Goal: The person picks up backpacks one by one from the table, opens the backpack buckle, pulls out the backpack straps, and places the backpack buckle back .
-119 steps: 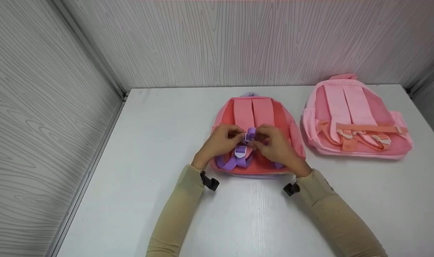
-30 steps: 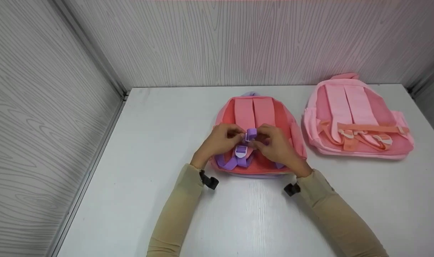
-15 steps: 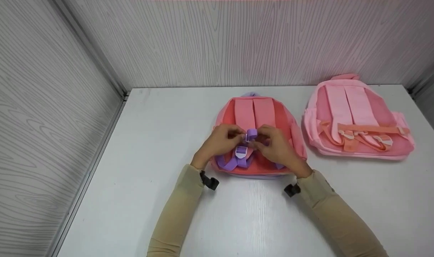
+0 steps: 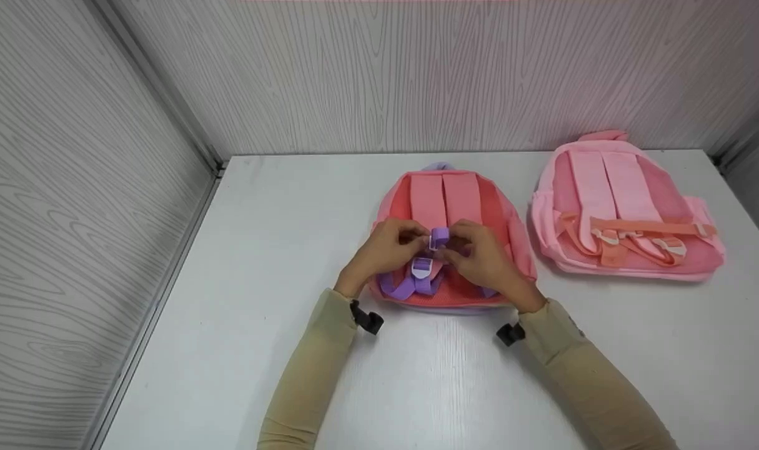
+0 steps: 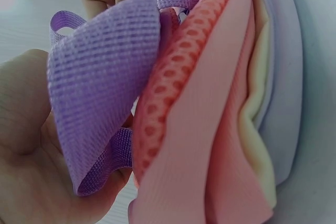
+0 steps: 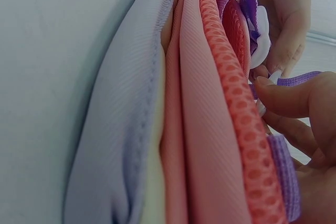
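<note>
A red-and-pink backpack [image 4: 460, 203] lies on the table, its shoulder straps facing up. Over its middle, a small white buckle [image 4: 433, 242] with a purple webbing strap [image 4: 440, 235] through it is held between both hands. My left hand [image 4: 391, 247] pinches the buckle from the left. From the right, my right hand [image 4: 482, 253] pinches the strap close beside the buckle; its fingertips are partly hidden. A second white buckle [image 4: 421, 267] hangs just below, on another purple strap. In the left wrist view, a broad purple loop [image 5: 105, 66] stands in front of the left palm.
To the right lies a light pink backpack [image 4: 623, 187] with orange straps [image 4: 657, 226] and pale buckles. Wood-grain panels [image 4: 379, 75] enclose the white table [image 4: 292, 206] at the back and sides. A black wrist mount [image 4: 368, 317] sits on each sleeve.
Both hands stay at nearly the same place on the buckle and strap. The purple loop above the buckle looks slightly lower and wider than 4 seconds ago.
</note>
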The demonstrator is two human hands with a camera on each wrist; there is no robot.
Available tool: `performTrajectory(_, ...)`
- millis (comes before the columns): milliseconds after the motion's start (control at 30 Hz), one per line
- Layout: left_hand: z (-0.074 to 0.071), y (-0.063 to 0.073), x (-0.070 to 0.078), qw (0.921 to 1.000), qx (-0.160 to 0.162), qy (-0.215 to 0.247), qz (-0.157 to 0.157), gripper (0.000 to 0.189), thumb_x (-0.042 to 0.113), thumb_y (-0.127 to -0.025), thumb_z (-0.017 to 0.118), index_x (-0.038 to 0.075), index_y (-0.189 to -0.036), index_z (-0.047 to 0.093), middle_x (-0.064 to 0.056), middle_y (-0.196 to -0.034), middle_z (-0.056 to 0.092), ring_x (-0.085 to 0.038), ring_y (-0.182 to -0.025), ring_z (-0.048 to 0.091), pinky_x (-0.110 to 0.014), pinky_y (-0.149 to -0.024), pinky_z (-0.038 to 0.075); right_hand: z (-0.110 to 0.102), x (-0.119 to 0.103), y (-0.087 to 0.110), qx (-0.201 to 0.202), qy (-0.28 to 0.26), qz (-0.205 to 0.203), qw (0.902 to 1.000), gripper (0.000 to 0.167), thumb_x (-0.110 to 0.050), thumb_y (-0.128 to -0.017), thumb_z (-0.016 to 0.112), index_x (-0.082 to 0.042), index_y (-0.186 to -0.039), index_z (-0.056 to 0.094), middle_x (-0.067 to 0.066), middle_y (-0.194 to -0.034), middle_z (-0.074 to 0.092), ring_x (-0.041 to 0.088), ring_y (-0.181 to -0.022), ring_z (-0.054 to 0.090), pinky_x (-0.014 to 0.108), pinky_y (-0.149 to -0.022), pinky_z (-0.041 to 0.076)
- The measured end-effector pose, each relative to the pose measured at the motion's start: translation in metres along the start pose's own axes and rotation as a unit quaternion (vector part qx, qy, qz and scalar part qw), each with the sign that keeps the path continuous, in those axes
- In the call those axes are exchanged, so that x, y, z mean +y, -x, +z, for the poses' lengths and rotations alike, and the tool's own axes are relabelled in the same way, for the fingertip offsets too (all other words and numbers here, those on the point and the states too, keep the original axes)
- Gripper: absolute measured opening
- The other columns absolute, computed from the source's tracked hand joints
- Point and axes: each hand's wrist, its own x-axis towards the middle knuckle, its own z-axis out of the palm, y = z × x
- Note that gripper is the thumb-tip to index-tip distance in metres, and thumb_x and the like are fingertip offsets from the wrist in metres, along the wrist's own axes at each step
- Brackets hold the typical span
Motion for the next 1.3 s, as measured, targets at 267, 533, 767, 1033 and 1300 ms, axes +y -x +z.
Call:
performTrajectory(267,-0.0012,0.0011,0.0016,0.9999,0.000,0.003,-0.017,0.020,0.018,-0.106,0.066,0.007,-0.119,0.078,-0.005,-0.108,0.078,-0.015,-0.097,0.070,-0.035,-0.092,0.059,-0.0008,-0.0001,0.0002,0.001,0.002,0.001,1.0000,0.022,-0.002,-0.094,0.080,-0.002,-0.116,0.079,0.012,-0.103,0.074,0.024,-0.096,0.073,0.047,-0.089,0.063)
performTrajectory(533,-0.0026,0.0016,0.0020,0.9997,0.002,0.011,-0.022,0.019,0.017,-0.106,0.067,0.007,-0.117,0.079,-0.005,-0.107,0.078,-0.016,-0.098,0.071,-0.035,-0.093,0.059,-0.0017,-0.0009,0.0009,0.001,-0.003,0.006,1.0000,0.023,-0.002,-0.094,0.080,-0.002,-0.117,0.079,0.012,-0.103,0.074,0.024,-0.095,0.074,0.047,-0.089,0.063)
performTrajectory(767,-0.0028,0.0010,0.0020,0.9997,0.005,0.011,-0.019,0.019,0.016,-0.106,0.068,0.006,-0.116,0.079,-0.006,-0.109,0.079,-0.016,-0.101,0.073,-0.035,-0.094,0.060,-0.0006,0.0000,0.0002,0.011,0.000,-0.005,0.9999,0.017,-0.001,-0.093,0.081,-0.001,-0.109,0.080,0.011,-0.098,0.072,0.022,-0.090,0.072,0.043,-0.085,0.063)
performTrajectory(1033,-0.0010,0.0007,0.0035,0.9999,0.004,0.001,-0.010,0.020,0.016,-0.106,0.067,0.006,-0.118,0.079,-0.005,-0.108,0.079,-0.015,-0.098,0.073,-0.034,-0.093,0.060,-0.0001,0.0012,-0.0001,0.011,0.003,-0.010,0.9999,0.014,0.000,-0.092,0.081,0.000,-0.106,0.079,0.012,-0.095,0.072,0.022,-0.088,0.072,0.039,-0.082,0.063)
performTrajectory(1300,-0.0028,0.0040,0.0059,0.9997,-0.010,0.005,-0.022,0.025,0.013,-0.103,0.067,0.007,-0.126,0.076,-0.004,-0.114,0.076,-0.016,-0.102,0.070,-0.035,-0.097,0.059,-0.0022,-0.0008,0.0002,-0.004,0.009,0.014,0.9999,0.019,-0.003,-0.095,0.080,-0.002,-0.113,0.079,0.011,-0.099,0.072,0.023,-0.092,0.071,0.045,-0.088,0.063)
